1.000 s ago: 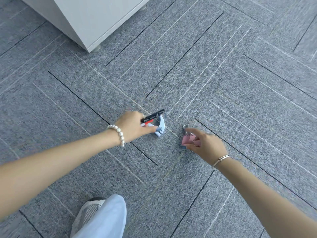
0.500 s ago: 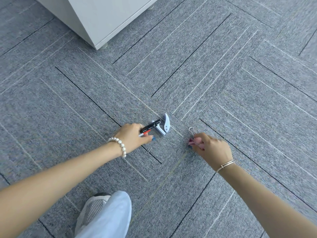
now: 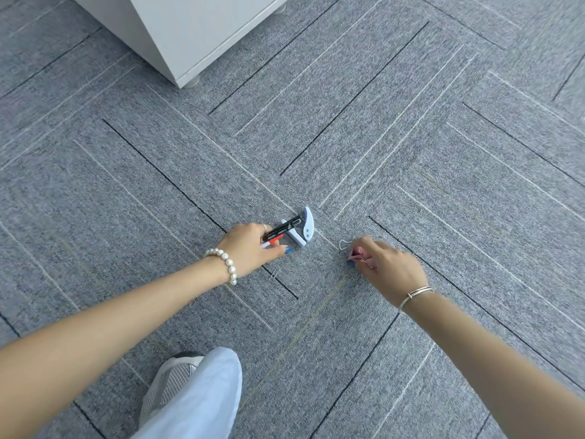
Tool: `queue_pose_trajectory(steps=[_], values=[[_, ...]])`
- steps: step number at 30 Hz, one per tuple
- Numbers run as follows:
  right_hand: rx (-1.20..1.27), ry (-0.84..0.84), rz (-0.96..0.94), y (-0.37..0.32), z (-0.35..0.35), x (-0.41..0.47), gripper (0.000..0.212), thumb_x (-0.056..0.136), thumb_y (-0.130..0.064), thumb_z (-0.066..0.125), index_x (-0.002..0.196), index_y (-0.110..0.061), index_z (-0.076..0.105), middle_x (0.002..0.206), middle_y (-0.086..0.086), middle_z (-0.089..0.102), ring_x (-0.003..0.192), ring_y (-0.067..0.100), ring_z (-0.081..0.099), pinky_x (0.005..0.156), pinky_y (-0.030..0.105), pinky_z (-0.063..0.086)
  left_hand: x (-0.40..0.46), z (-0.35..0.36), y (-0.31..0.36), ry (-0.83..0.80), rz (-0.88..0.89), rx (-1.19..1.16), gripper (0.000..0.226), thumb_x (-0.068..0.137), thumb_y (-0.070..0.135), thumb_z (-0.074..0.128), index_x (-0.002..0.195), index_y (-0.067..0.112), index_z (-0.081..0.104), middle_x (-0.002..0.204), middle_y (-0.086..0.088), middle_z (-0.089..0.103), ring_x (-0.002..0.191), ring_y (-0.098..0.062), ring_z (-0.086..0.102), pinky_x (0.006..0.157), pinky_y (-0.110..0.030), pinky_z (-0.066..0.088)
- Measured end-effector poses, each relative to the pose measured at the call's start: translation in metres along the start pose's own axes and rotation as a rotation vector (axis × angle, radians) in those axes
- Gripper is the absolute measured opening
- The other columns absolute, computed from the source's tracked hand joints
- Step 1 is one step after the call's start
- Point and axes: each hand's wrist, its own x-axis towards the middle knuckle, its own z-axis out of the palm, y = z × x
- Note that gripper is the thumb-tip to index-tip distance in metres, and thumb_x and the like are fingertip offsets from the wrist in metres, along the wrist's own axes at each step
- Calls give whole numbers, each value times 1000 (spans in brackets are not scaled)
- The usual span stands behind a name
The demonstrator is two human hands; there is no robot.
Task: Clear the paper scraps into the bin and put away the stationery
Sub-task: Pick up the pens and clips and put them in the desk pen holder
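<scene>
Arms outstretched low, left hand [image 3: 250, 248] fingers clamped on pens [image 3: 278, 233], right hand [image 3: 387, 269] fingers on pink binder clip [image 3: 356, 253].

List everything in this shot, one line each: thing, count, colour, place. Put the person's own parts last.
hole punch: 1, pale blue and white, on the carpet by the left fingertips
pens: at least 2, one black, one red and white, held in the left hand
binder clip: 1, pink with wire handles, gripped by the right hand
paper clip: 1, silver, loose on the carpet below the left hand
cabinet: 1, light grey, top of frame, standing on a small foot
carpet: grey tiles with dark and pale lines, all over the floor
left hand: 1, pearl bracelet on the wrist, closed on the pens
right hand: 1, silver bangles on the wrist, pinching the binder clip
leg and shoe: 1, pale blue trousers, grey shoe, bottom left of centre
</scene>
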Motion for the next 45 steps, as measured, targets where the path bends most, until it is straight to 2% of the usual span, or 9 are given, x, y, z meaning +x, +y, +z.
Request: queue_pose_trajectory(steps=[9,15,19,23,26,30,34,39,45], values=[[7,96,-36,3,-5,-2,32,86,-33,50,116,-27,44,94,-1,58,63,13,63,49,32,55,1,3,-3,-25,25,-17,19,84,41,57,82,22,53,53,8,46,36,-5,32,34,-14,30],[-19,49,16,1,-9,5,25,85,-32,54,109,-27,52,138,2,36,71,11,61,49,21,51,2,5,-3,-43,39,-3,18,84,43,55,83,25,53,52,8,45,36,-5,31,34,-14,29],[21,103,-53,2,-13,4,18,83,-29,61,98,-19,57,107,-5,62,64,6,63,45,21,48,3,4,-3,-50,47,-30,18,84,42,56,80,24,52,53,7,45,37,-6,31,35,-16,29],[47,142,-27,-3,-11,6,19,85,-27,59,97,-13,54,76,-3,71,51,7,54,40,13,33,4,1,-5,-17,34,-48,21,85,38,56,88,18,57,53,7,44,38,-6,31,35,-15,28],[138,147,9,-11,-9,9,25,86,-25,55,107,-12,48,81,-1,72,52,10,58,39,19,40,3,0,-8,-8,18,-64,21,86,37,55,95,18,56,52,8,41,37,-5,29,30,-11,23],[151,130,24,-21,-8,15,50,86,-30,55,131,-23,33,82,-6,72,59,7,64,46,27,52,0,-2,-9,-13,15,-47,18,84,36,59,93,20,59,53,9,46,36,-3,30,28,-8,22],[130,109,18,-28,-3,20,42,88,-31,52,128,-26,40,82,-5,72,66,8,66,50,25,53,-7,7,-7,-88,-27,26,20,73,42,68,79,27,58,61,7,58,39,-5,37,35,-12,32],[147,110,21,-33,-1,18,38,86,-31,55,121,-22,45,83,-2,72,63,11,65,51,27,53,-12,15,0,-46,-44,157,17,74,37,70,84,27,60,57,12,52,39,-2,40,36,-13,30],[180,99,87,-32,-5,18,40,86,-32,53,122,-19,45,90,1,71,67,14,64,54,30,55,-15,22,-4,-40,-68,67,10,80,32,65,84,24,62,58,10,55,38,-3,39,34,-15,31]])
